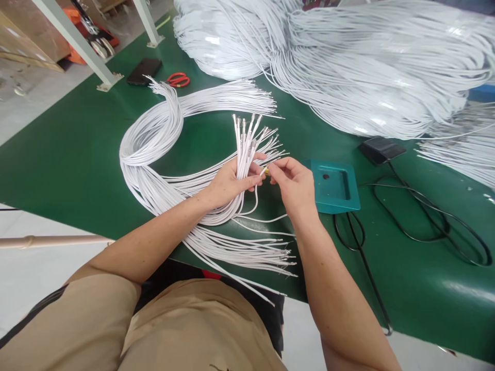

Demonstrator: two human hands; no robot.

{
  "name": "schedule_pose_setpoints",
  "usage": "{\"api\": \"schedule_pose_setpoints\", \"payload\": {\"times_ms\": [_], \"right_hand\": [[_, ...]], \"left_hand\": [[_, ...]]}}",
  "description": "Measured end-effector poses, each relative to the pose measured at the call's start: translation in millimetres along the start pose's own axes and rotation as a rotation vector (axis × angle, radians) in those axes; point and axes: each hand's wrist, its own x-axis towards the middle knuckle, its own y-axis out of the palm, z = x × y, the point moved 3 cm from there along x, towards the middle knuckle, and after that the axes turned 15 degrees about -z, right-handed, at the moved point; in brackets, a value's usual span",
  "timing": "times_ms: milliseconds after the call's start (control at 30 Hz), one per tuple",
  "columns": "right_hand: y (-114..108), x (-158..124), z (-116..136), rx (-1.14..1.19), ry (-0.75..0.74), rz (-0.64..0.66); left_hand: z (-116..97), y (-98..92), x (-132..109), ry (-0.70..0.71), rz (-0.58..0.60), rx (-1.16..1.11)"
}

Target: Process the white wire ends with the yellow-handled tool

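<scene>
My left hand (232,180) is closed round a bunch of white cables (244,152), whose metal-tipped ends stick up above the fingers. Close by on the right, my right hand (292,180) pinches the end of a single white cable, where a small yellow bit (266,171) shows between the fingertips. What that yellow bit is, I cannot make out. From my left hand the cables run down into a curved bundle of white cables (145,149) lying on the green table (77,170). More stripped cable ends (278,257) fan out below my hands.
A teal box (351,188) with a recessed top stands beside my right hand, with a black cord (436,234) to its right. Large heaps of white cable (367,67) fill the back. Red-handled scissors (178,79) and a dark flat wallet-like object (144,71) lie at the back left.
</scene>
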Motion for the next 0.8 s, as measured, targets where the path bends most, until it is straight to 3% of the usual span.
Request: {"api": "schedule_pose_setpoints", "payload": {"times_ms": [167,400,633,700,800], "right_hand": [[3,-4,-1,-0.148,-0.113,-0.036],[8,-7,-8,0.037,0.072,0.053],[6,-11,1,-0.279,-0.269,-0.016],[6,-11,2,-0.281,-0.265,0.024],[4,-7,0,-0.213,-0.146,0.053]], "left_hand": [[0,-1.8,-1,0.010,0.037,0.030],[5,-5.6,3,-0.088,0.185,-0.002],[8,-8.4,7,-0.197,0.075,-0.137],[6,-9.3,7,-0.209,0.053,-0.157],[6,-11.2,8,-0.203,0.057,-0.167]]}}
